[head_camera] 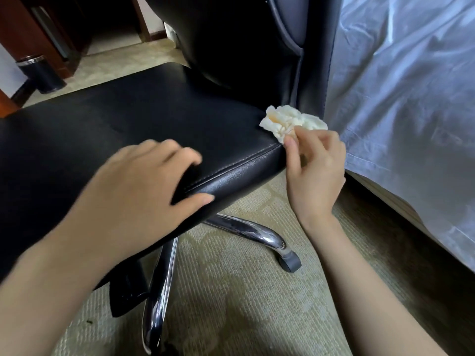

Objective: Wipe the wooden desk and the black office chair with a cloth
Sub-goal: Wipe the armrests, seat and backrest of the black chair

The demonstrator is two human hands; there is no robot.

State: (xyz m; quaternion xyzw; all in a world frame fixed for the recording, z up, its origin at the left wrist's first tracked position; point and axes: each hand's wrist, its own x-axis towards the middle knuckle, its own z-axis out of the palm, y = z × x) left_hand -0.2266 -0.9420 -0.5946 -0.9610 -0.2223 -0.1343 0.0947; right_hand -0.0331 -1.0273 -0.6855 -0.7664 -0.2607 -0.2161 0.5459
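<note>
The black office chair [123, 129] fills the middle of the view, its leather seat facing me and its backrest [231, 42] rising at the top. My left hand [138, 181] grips the near edge of the seat, fingers on top and thumb along the front side. My right hand [316, 170] pinches a crumpled white cloth [290, 120] between thumb and fingers at the seat's right corner. The cloth touches the seat surface there. The wooden desk shows only as dark red-brown wood [23, 29] at the top left.
A bed with a white sheet [411, 98] stands close on the right of the chair. The chrome chair base [246, 229] with a caster [290, 260] spreads over beige carpet. A small black bin [41, 73] stands at the far left.
</note>
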